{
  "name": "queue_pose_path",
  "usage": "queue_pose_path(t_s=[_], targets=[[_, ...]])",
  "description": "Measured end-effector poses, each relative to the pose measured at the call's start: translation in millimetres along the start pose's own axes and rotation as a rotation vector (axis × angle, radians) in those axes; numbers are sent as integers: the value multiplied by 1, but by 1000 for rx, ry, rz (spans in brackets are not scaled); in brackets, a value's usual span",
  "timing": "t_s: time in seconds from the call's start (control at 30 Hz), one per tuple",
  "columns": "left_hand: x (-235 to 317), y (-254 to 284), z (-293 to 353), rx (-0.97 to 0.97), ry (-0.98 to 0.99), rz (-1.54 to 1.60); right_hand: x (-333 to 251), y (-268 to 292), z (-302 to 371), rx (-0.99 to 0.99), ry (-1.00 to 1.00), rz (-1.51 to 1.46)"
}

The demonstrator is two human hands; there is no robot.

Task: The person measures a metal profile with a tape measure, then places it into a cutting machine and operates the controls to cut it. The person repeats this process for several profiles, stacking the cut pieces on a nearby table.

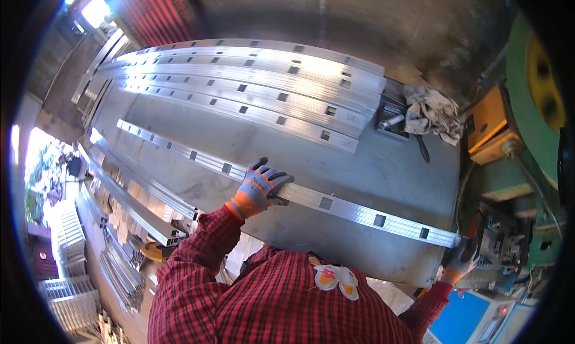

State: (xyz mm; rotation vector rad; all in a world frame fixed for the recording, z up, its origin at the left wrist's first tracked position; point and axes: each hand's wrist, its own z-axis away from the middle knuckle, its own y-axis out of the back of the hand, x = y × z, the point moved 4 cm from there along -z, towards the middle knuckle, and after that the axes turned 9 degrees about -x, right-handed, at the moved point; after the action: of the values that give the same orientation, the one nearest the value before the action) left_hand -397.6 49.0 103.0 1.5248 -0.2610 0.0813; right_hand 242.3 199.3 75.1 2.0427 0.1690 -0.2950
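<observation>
At the left of the frame, long silver beams (144, 214) with smooth sides and hollow ends slanted beside the table, and at the upper left stood a ribbed red sheet (150, 11). Across the top centre, rows of flat metal strips (263, 93) lay side by side, their shiny faces finely grooved and punched with square holes. They rested on a table (383, 170) with a dull, scuffed grey top. Nearer the person, a single metal bar (299, 194) of the same grooved, square-holed kind ran slantwise over the table from left of centre down to the lower right. Past the strips, a crumpled, stained cloth (431, 110) lay near the table's far right corner, then came an orange box (488, 122) with flat faces and a green machine (515, 62) with a round yellow part. The left hand (259, 188), in a grey knit glove with an orange cuff, gripped the bar near the centre, fingers half bent over its top. The right hand (462, 261), gloved alike, was at the bar's right end; its fingers blended into the dark background, so whether they were closed could not be told.
</observation>
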Motion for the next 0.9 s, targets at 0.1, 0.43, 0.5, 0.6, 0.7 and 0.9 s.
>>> queue_pose_path(t_s=[0.1,0.43,0.5,0.6,0.7,0.9], targets=[[-22,17,-3,19,48,-51,17,-12,-4,-30,8,-386],[-145,11,32,401,681,58,-112,-92,53,-384,-21,-918],[-138,2,35,703,751,139,-128,-101,62,-426,-28,-844],[-129,-24,48,1145,828,433,-152,-79,52,-418,16,-787],[-120,-38,38,1300,965,1438,-193,-33,40,-211,387,-609],[-109,-21,17,870,710,2038,-191,-22,27,-443,72,-797]])
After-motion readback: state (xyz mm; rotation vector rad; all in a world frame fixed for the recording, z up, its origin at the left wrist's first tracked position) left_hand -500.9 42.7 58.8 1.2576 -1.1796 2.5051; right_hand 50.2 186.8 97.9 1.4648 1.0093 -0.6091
